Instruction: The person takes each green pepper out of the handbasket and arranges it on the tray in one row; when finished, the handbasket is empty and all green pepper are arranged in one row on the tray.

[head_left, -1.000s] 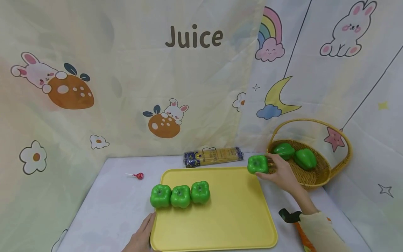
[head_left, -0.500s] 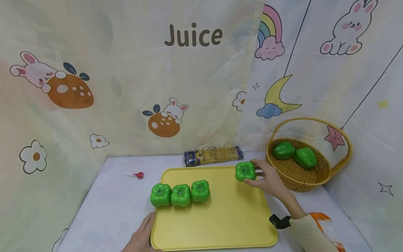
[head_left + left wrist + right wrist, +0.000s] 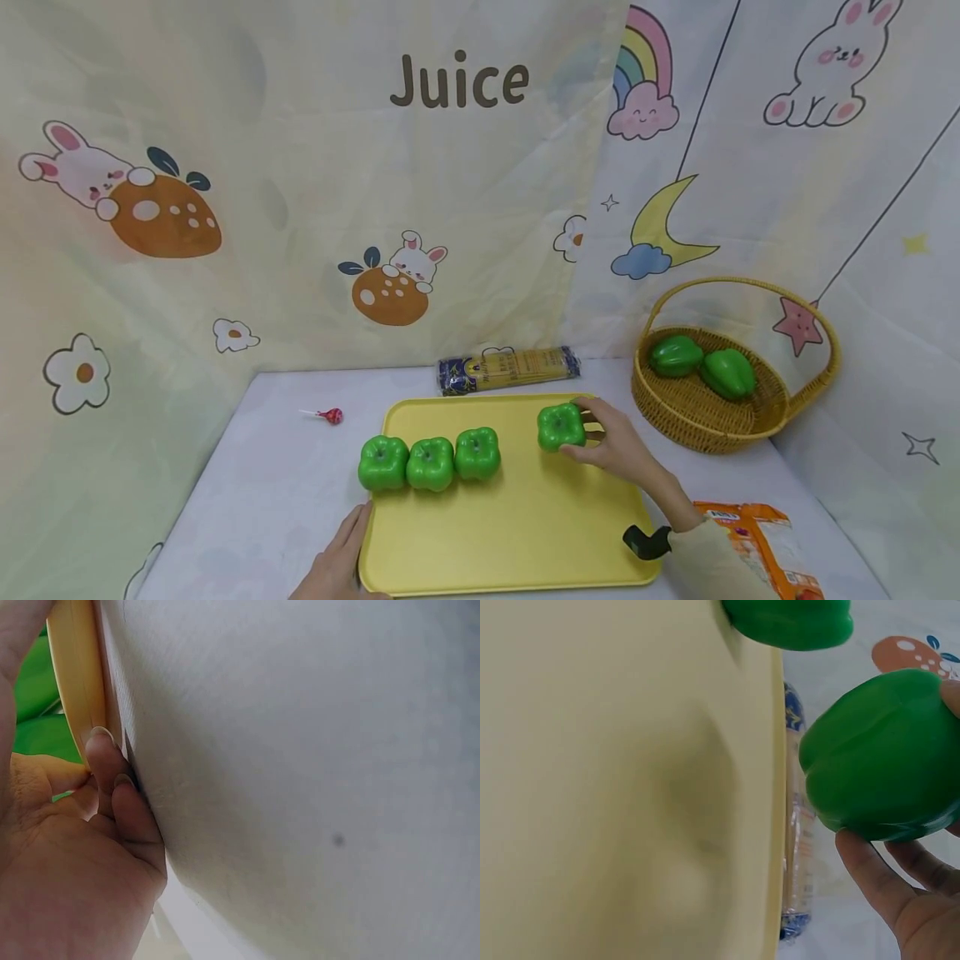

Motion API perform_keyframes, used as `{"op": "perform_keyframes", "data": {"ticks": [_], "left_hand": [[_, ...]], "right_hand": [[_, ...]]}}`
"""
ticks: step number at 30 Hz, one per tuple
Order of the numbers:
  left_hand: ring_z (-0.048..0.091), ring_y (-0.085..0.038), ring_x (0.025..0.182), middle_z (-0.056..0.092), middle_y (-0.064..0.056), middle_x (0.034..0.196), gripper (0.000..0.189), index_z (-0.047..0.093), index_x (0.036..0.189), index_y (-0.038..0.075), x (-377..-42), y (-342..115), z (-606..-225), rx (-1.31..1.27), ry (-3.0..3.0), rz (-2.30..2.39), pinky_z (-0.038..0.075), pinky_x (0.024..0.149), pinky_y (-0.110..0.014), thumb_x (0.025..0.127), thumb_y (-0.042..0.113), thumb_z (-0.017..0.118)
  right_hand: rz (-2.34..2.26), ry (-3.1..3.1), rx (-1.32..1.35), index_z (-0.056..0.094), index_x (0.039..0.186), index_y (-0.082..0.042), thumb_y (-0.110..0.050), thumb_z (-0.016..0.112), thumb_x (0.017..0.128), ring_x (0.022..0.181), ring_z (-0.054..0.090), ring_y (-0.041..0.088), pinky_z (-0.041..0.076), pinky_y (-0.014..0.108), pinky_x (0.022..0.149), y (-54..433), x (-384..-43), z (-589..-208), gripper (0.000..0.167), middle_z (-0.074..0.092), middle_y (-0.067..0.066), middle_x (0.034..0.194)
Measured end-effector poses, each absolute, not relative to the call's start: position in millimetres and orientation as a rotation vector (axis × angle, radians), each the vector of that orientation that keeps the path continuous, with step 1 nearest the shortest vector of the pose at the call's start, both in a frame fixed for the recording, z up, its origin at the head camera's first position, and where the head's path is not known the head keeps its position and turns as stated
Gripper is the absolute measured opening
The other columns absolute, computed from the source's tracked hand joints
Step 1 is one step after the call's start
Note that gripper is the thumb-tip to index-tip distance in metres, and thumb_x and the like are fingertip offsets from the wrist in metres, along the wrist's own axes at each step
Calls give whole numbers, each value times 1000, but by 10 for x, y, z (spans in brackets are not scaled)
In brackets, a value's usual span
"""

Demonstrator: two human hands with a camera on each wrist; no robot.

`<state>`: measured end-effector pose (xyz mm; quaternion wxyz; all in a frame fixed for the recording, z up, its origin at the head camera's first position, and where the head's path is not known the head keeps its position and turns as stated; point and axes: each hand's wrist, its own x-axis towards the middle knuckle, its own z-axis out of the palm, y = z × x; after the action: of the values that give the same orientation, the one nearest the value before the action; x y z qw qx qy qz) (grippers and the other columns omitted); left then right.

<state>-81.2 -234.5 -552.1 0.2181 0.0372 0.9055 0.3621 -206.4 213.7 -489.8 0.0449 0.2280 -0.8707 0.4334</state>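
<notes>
My right hand (image 3: 615,442) grips a green bell pepper (image 3: 561,427) by its side, thumb and fingers around it. In the right wrist view this bell pepper (image 3: 885,757) hangs over the yellow tray (image 3: 630,690), which carries a shadow. My left hand (image 3: 339,554) holds the yellow tray (image 3: 510,533) at its front left corner; in the left wrist view the fingers (image 3: 135,814) bend against the tray's rim (image 3: 79,667). Three more bell peppers (image 3: 431,464) stand in a row at the tray's left side, the leftmost overlapping its edge.
At the back right stands a wicker basket (image 3: 675,421) with two green peppers (image 3: 727,373) inside. A noodle packet (image 3: 510,371) lies behind the tray. To the left is a red lollipop (image 3: 332,416). An orange snack bag (image 3: 772,542) lies beside the right sleeve (image 3: 712,558).
My right hand has carried the bell pepper from beside the basket leftward and forward over the tray. The snack bag shows more from behind the sleeve. My left hand stays at the tray.
</notes>
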Motion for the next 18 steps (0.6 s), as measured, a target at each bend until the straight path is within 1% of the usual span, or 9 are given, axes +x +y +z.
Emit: {"op": "perform_keyframes", "data": {"ticks": [7,14,18], "left_hand": [[49,-45,135,14,-18,167,138,2,163,10,-797,-2318,-5498,19,2458,987,44,105,-68,67,72,80],[53,-44,130,16,-19,166,140,4,162,8,-810,-2325,-5517,28,2480,969,47,103,-67,65,72,81],[53,-45,130,16,-21,166,140,4,162,7,-821,-2334,-5516,31,2482,966,46,103,-67,65,71,82]], "right_hand": [[1374,-2686,723,51,138,-6,-26,84,83,107,66,37,62,36,85,2017,-2054,-5023,66,60,18,126],[1430,-2733,714,49,140,-4,-29,82,84,113,65,38,62,30,83,1938,-2073,-5113,69,58,17,131],[1444,-2739,737,48,140,-3,-29,82,85,114,64,39,62,30,84,1903,-2082,-5162,70,58,19,132]]}}
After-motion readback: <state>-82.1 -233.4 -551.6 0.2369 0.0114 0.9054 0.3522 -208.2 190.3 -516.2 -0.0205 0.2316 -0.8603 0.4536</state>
